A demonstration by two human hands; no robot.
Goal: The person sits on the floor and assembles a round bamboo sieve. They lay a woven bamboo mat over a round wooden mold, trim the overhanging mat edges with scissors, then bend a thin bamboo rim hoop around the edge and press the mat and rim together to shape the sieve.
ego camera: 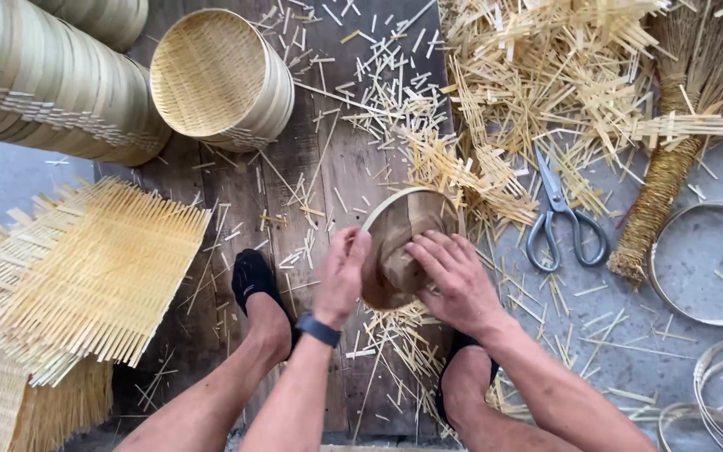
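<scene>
Both hands hold a round bamboo ring [403, 243] in the middle of the scene, just above the dark wooden boards [328, 167] of the floor. The ring stands tilted on its edge, and its open side faces up and toward the person. The left hand [342, 276] curls around the left rim, with the fingers pressed on the edge. The right hand [453, 280] lies over the right side, fingers spread and reaching into the ring. A dark watch [318, 330] sits on the left wrist.

Two feet in black socks [253, 280] rest near the ring, one on each side.

Just right of the ring lie grey scissors [562, 222], points aimed far away. A straw broom [671, 167] lies further right. Cut bamboo strips [537, 92] are heaped at the far right. A woven basket [219, 79] lies on its side at the far left, beside a stack of round baskets [43, 84]. Flat woven mats [94, 276] lie at the near left. Thin loose hoops [705, 264] lie on the grey floor at the right.
</scene>
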